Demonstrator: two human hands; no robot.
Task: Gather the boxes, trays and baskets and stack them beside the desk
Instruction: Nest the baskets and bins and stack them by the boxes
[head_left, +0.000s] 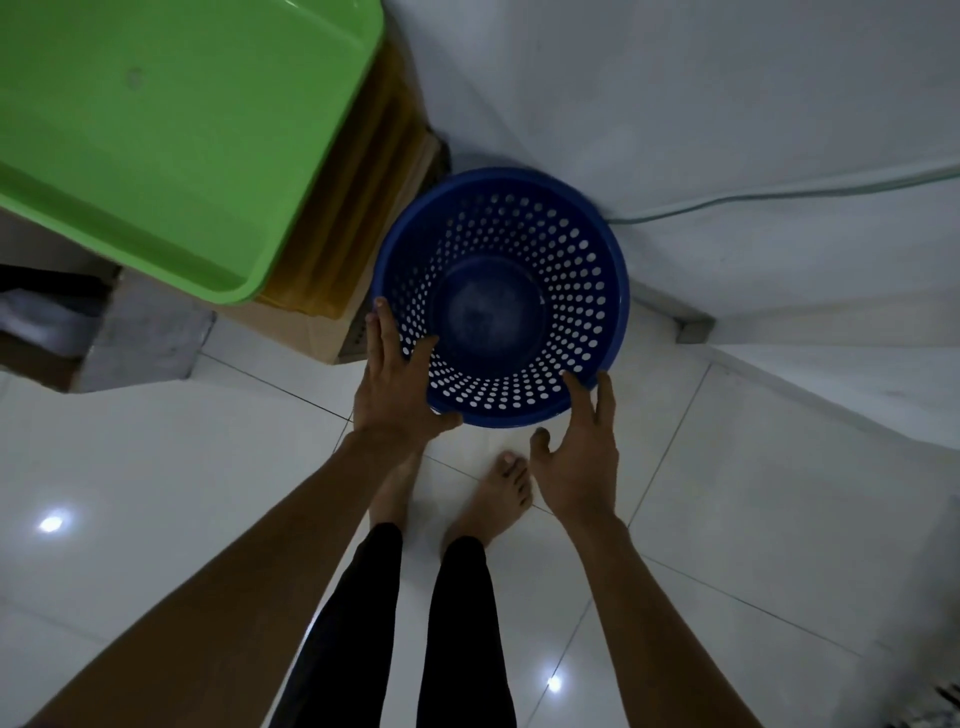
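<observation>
While my left hand (395, 384) straddles the near-left rim of the blue basket (582, 291) — one finger hooked inside the perforated wall, the others down the outside, thumb along the near edge — that grip has the rim lightly pinched. My right hand (576, 457) is spread wide and holds nothing; its fingertips (574, 387) reach the near-right rim and the thumb hangs clear.

The basket stands upright, mouth toward me, in the corner by the wall (675, 104). It is just beside the pile: a cardboard box (306, 327) with amber trays (363, 171) on it and the green tray (156, 130) on top. Whether its base is flat on the floor (727, 519) or a little off it I cannot tell from straight above.

As I judge it, the step is settling the basket into place next to the pile. The thin plastic will likely flex, so I want both hands on opposite sides of the rim rather than one squeezing. I should bring it in level and close to the box without bumping it — the green tray overhangs the pile and looks easy to tip. A cable (779, 195) runs along the wall behind, and the basket is best kept off it. I should loosen the left grip only once the base is flat.
</observation>
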